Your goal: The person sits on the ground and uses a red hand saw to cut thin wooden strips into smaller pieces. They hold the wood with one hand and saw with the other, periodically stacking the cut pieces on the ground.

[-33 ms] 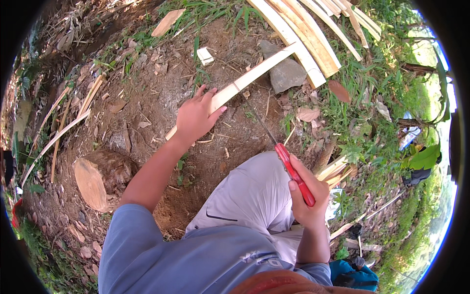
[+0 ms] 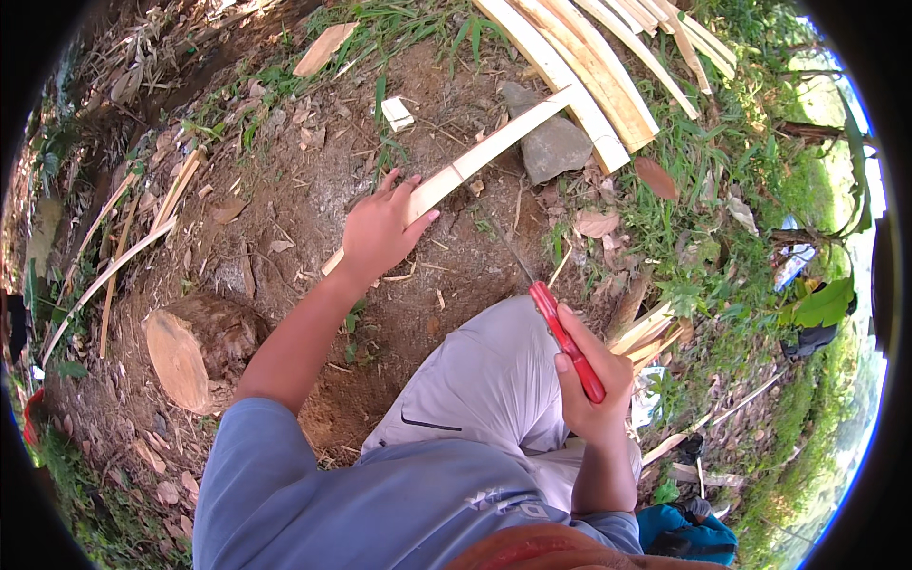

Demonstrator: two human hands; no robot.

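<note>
My left hand grips a pale wooden strip, its fingers on one side and thumb on the other. A thin dark line crosses the strip just beyond the hand. The strip's far end lies over a grey stone and touches a wide pale board. In my right hand is a hand saw with a red handle, my fingers wrapped round it. Its thin blade, seen nearly edge-on and blurred, points up and left toward the strip, and its tip is hard to make out.
A cut log sits on the soil at left, with thin wooden strips beyond it. Long pale boards lie at the far right. Split wood pieces are beside my right hand. A teal bag is at lower right.
The saw's blade has drawn back from the line on the strip, and my right hand has shifted slightly. My left hand keeps its hold on the strip.
</note>
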